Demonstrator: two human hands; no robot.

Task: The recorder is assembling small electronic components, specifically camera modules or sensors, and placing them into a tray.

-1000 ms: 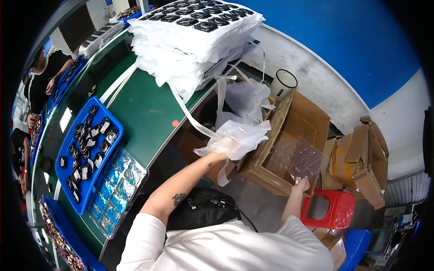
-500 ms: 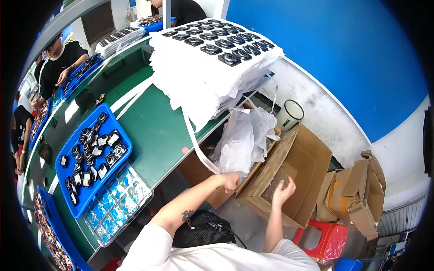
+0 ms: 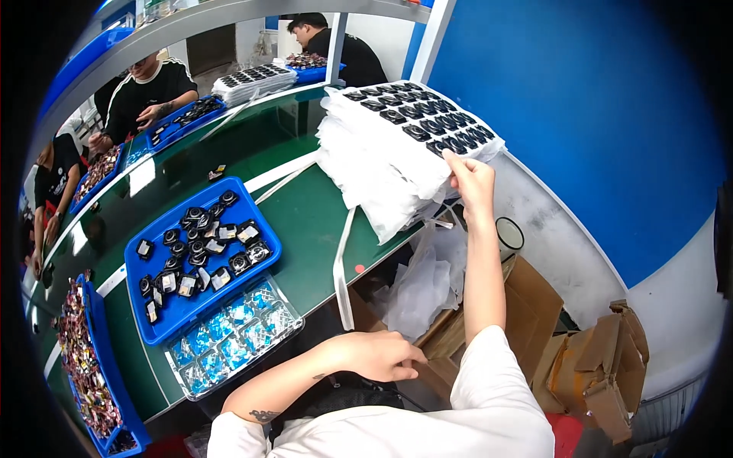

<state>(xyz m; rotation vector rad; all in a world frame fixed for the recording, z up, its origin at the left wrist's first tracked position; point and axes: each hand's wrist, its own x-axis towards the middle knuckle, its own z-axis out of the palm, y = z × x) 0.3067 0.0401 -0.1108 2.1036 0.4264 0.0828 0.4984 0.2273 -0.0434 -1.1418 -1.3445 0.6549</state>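
Observation:
My right hand (image 3: pixel 473 183) is raised to the near corner of a tall stack of white sheets (image 3: pixel 374 164). Its fingertips are drawn together beside the closest of the small black lens-like modules (image 3: pixel 416 132), which stand in rows on top. Whatever the fingertips pinch there is too small to make out. In front of my body, my left hand (image 3: pixel 382 356) hovers with loosely bent fingers and holds nothing visible. Crumpled translucent white bags (image 3: pixel 427 286) hang past it, by the bench edge. An open cardboard box (image 3: pixel 527 309) lies below my right forearm, partly covered by it.
On the green bench (image 3: pixel 305 221), a blue tray (image 3: pixel 263 267) carries loose black modules, beside a clear compartment tray (image 3: pixel 294 327) of blue-and-white pieces. A blue bin (image 3: pixel 126 412) with small multicoloured parts is at the left. Torn cartons (image 3: pixel 603 366) stand right; co-workers sit across the bench.
My right hand has come out of the cardboard box and up to the stack's corner. The left has drawn back from beside the box and bags. The view has shifted.

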